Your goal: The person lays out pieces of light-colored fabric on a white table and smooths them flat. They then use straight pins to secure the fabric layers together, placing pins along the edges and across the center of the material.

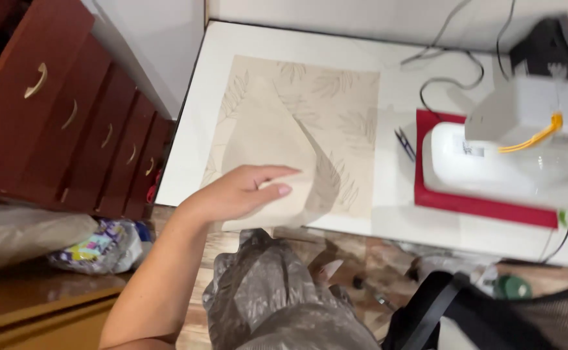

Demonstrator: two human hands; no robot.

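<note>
One left hand pinching soft beige, perhaps folded, fabric.

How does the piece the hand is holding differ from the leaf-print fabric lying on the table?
The held piece is plain beige with a curved, pointed outline; the leaf-print fabric is roughly rectangular with a faint leaf pattern. The held piece is smaller and lifted at its lower edge in the grip of the left hand, while the leaf-print fabric lies flat on the white table. Both are pale tan.

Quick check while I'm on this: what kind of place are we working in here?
Probably a home sewing corner: a white sewing machine on a red mat, beige leaf-print fabric on the white table, and a wooden chest of drawers beside it.
</note>
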